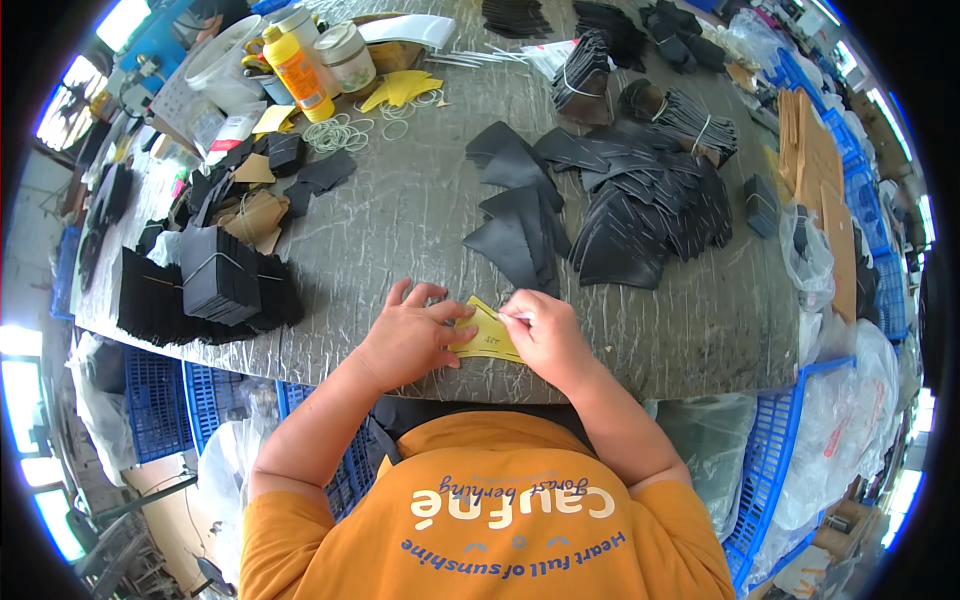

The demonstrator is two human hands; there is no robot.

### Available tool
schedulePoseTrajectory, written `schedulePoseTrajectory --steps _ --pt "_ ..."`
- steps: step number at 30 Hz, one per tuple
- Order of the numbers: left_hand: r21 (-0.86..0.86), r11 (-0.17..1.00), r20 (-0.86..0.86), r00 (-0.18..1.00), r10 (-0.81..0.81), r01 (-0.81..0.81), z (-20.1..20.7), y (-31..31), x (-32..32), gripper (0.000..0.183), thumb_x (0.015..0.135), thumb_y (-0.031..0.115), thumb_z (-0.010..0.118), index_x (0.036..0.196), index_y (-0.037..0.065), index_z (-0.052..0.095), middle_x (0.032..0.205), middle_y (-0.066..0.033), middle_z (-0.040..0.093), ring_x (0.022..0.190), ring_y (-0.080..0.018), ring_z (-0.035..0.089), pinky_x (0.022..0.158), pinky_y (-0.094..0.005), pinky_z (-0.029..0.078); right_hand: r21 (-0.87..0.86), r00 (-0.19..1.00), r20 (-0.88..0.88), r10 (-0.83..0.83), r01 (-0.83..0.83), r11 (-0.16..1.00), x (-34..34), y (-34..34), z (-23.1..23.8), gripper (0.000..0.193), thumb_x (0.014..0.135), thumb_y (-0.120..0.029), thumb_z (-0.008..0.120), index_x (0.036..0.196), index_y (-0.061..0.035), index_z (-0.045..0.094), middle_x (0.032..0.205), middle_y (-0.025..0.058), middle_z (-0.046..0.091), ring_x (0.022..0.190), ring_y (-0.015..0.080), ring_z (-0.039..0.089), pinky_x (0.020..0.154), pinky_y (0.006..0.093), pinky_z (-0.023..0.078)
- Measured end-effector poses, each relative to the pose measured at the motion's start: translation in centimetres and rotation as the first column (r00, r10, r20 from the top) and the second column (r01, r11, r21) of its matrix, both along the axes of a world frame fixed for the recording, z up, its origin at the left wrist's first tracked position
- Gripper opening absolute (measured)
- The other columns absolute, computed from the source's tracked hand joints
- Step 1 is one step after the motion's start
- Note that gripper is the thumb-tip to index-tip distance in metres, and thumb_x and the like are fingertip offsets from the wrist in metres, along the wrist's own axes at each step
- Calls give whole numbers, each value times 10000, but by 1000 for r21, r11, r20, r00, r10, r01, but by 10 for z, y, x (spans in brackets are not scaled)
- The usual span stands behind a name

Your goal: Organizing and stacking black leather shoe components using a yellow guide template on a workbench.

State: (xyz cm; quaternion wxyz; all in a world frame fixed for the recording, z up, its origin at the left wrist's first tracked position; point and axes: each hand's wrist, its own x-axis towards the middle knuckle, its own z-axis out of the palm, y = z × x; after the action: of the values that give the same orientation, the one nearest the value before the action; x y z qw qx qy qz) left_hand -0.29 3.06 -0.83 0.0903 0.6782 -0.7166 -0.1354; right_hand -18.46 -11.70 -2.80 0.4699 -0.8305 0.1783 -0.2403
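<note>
A yellow card template point(487, 338) with slots in it and small markings lies flat near the table's front edge. What is under it is mostly hidden. My left hand point(412, 335) presses on its left side, fingers spread and apart. On the other side my right hand point(548, 335) is closed in a pinch on a thin white pen, its tip at the template's upper right edge; only a short bit of the pen shows. Just beyond my hands are loose black leather pieces point(515, 235), overlapping one another. A larger heap of black leather pieces point(650, 200), marked with short light lines, spreads to their right.
Banded black stacks point(220, 275) stand at the left front. Behind them are brown and black scraps point(250, 215), rubber bands point(340, 135), a yellow bottle point(297, 75) and a white jar point(345, 58). Tied black bundles point(582, 80) stand at the back. Blue crates point(765, 470) flank the table.
</note>
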Motion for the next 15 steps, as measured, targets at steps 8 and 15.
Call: schedulePoseTrajectory --steps 8,15 --pt "-9 1000 3 1000 -4 4 0 2 1 420 706 303 810 1120 274 749 1315 80 597 1288 -283 467 1133 -583 288 -82 969 -215 -123 108 991 -61 3 23 113 841 43 608 917 -34 575 821 166 636 747 361 651 646 416 513" --pt "-86 992 40 995 -91 94 -5 42 -21 458 656 334 843 1083 233 709 1310 43 605 1276 -282 487 1127 -605 285 -324 919 -371 -132 5 946 -25 10 5 265 787 -63 679 1045 -36 623 986 142 589 951 322 628 807 457 534"
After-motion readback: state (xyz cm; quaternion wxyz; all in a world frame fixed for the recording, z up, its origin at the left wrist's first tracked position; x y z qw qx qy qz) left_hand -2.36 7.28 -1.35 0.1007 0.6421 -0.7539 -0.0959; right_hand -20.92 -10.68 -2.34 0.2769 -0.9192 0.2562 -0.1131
